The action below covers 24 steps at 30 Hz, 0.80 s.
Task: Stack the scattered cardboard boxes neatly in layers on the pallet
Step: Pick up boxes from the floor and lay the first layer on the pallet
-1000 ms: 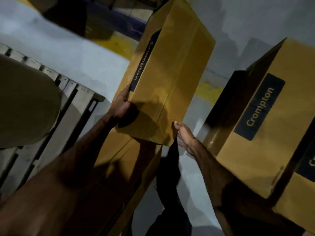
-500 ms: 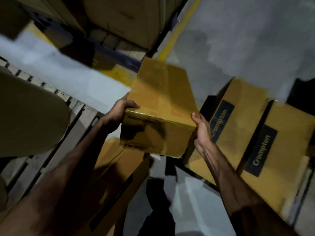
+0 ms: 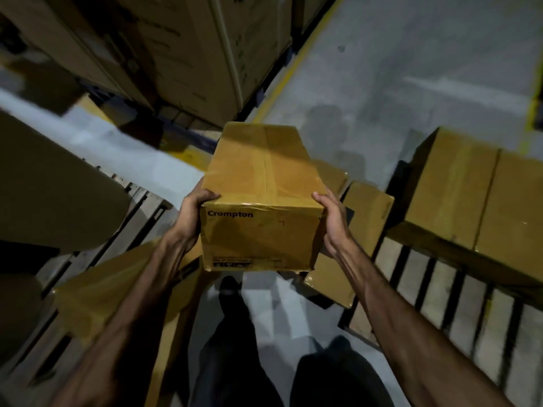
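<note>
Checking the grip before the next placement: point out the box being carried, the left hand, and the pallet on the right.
carried box point(image 3: 264, 171): head view, taped top face.
left hand point(image 3: 191, 214): head view, back of hand at the box's left edge.
right pallet point(image 3: 440, 292): head view, bare slat.

Matt cardboard box point(image 3: 264, 201) with glossy tape, slatted wooden pallet point(image 3: 440, 289)

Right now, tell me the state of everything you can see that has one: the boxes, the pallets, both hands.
Held box: taped shut, off the ground, level, "Crompton" end toward the camera.
Left hand: grip on the box's left end corner.
Right hand: grip on the box's right end corner.
Right pallet: slats partly bare.
Two boxes: closed, side by side on the right pallet.
Floor box: closed, tilted, beneath the held box.
Left pallet: partly covered.
</note>
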Available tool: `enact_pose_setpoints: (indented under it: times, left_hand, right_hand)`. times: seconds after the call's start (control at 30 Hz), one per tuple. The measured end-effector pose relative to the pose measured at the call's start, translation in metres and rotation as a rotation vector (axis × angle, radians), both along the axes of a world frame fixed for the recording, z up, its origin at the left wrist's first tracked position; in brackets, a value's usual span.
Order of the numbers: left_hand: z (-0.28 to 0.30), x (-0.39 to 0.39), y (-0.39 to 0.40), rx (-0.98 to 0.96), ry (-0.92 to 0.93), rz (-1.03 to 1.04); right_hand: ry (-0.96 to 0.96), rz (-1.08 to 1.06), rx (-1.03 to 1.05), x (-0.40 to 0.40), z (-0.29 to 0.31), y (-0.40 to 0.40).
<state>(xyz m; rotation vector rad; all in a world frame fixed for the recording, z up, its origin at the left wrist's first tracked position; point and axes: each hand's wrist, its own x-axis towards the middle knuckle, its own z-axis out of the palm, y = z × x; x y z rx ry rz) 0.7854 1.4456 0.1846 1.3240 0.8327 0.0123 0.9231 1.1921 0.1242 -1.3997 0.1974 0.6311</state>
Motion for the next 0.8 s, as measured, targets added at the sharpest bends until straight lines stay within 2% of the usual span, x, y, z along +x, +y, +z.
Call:
enact_pose_setpoints:
  times: [0.1,0.23,0.43,0.57,0.8]
  left_hand:
    - [0.038,-0.015,-0.070,-0.004,-0.034,0.023]
    - [0.063,-0.026,-0.158,-0.040,-0.075,-0.007]
    - [0.078,-0.036,-0.253,-0.101,-0.006,-0.051]
    - [0.083,-0.050,-0.301,-0.135,0.005,-0.199]
    - [0.063,-0.099,-0.364,-0.200,0.116,-0.303]
  right_hand:
    - [0.016,0.001,0.009,-0.021,0.052,-0.067]
    - [0.001,-0.002,-0.017,-0.044,0.090,-0.159]
    - [-0.014,-0.135,-0.070,-0.084,0.116,-0.264]
    - [-0.038,-0.210,-0.121,-0.123,0.127,-0.322]
    - [-0.016,-0.294,-0.241,-0.208,0.125,-0.395]
